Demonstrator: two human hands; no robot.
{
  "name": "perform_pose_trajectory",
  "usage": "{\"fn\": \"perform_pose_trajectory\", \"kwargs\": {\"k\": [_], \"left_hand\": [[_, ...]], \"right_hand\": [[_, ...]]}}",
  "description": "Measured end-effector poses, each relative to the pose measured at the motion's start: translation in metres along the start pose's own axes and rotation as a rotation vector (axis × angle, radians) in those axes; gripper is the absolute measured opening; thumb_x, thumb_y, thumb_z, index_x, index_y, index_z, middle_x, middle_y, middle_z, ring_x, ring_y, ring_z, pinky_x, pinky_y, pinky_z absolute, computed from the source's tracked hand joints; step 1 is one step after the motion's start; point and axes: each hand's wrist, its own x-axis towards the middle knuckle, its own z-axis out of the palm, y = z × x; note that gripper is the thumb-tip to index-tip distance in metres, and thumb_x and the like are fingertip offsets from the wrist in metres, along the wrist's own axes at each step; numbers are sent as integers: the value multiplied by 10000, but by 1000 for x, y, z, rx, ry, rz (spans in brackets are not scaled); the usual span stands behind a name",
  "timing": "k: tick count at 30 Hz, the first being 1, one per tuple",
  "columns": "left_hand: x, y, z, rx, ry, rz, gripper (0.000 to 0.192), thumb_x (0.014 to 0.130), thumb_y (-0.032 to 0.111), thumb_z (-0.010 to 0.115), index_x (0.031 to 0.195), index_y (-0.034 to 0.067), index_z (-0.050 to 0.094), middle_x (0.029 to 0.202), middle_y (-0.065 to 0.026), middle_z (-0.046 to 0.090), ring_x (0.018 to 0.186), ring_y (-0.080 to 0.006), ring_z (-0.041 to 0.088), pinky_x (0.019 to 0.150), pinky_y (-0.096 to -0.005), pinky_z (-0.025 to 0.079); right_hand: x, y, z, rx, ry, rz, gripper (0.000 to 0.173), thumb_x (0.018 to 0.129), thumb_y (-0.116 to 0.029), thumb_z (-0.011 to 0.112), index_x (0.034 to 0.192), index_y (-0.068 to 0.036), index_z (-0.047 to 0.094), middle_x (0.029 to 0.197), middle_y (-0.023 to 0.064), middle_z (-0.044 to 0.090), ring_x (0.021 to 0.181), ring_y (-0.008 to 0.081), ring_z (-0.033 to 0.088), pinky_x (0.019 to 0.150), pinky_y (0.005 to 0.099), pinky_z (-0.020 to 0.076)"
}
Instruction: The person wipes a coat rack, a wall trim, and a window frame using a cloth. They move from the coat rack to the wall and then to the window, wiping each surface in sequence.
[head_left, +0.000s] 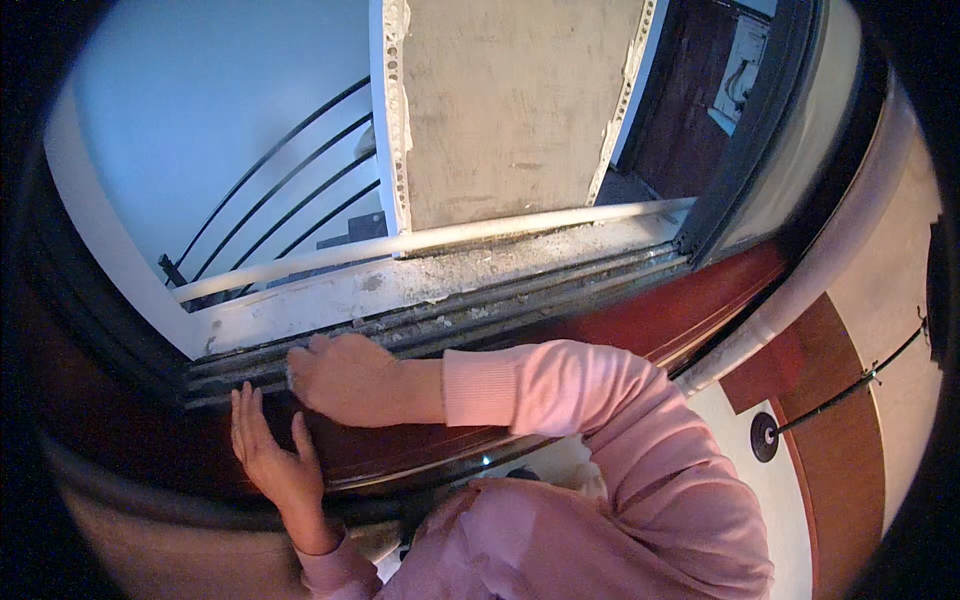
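Observation:
My right hand (345, 381) is curled over the dark sliding-window track (480, 307) near its left end. A small pale bit shows at the edge of its fingers, but I cannot tell what it is. My left hand (270, 450) rests with its fingers apart on the dark red windowsill (390, 450), its fingertips near the track, and holds nothing. Dirt and pale crumbs of debris lie in the grooves of the track. Beyond the track runs a stained white ledge (300, 315).
A white rail (450, 238) crosses the opening beyond the ledge. Outside it are black curved metal bars (300, 180) and a rough plastered wall section (510, 112). A dark window frame (757, 157) stands at the right. A black rod with a round disc (765, 436) is at lower right.

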Motion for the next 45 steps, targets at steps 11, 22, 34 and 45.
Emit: {"fn": "perform_pose_trajectory", "kwargs": {"k": [11,22,34,45], "left_hand": [[0,-6,3,-24,4,45,486,859,229,671,1258,-31,579,1319,-209,582,1298,-399,488,1065,-472,362],[4,-5,-1,-8,-21,45,379,890,203,656,1209,2,627,1298,-162,613,1297,-359,501,1066,-452,372],[4,-2,-3,-41,-29,13,340,899,149,646,1202,-6,638,1294,-169,620,1293,-357,510,1069,-440,381],[4,-2,-3,-55,-51,12,334,924,142,620,1215,-24,626,1308,-199,603,1308,-364,495,1086,-436,364]], "right_hand": [[48,-22,12,164,43,96,217,798,-182,652,891,5,713,983,136,620,909,283,641,700,363,570],[-4,-12,-4,160,-15,210,221,802,-153,630,876,50,672,926,137,605,881,276,629,637,381,578],[-125,31,-40,-295,29,449,170,748,-172,634,890,-79,615,811,47,536,732,201,560,560,311,507],[-248,78,-98,-503,84,707,279,724,-91,649,998,-126,684,1001,64,622,814,281,621,666,368,540]]}}
